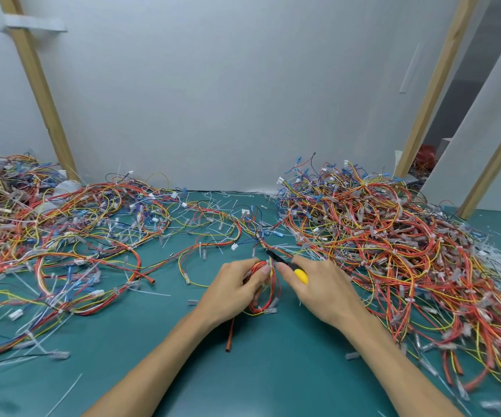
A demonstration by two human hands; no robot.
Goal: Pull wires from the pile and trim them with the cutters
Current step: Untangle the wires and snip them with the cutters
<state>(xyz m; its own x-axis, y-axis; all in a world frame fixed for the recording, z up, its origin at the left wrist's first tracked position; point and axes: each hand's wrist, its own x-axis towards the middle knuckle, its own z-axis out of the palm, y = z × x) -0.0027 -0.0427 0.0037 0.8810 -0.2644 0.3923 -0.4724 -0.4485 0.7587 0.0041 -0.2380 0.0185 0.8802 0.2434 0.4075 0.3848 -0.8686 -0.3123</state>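
Cutters (301, 276) nosing into a hand-held wire bundle (262, 296)
So the left hand (231, 291) has its fingers curled round the looped red-and-yellow wire bundle just over the teal tabletop (243, 371), the right hand (324, 291) is clamped on the yellow-handled cutters, and the big pile (393, 236) sits just to the right. Can't quite tell if the blades are on a wire or a cable tie. Risk imo: the left thumb is right by the tip, and tangled strands could put the wrong wire between the blades.
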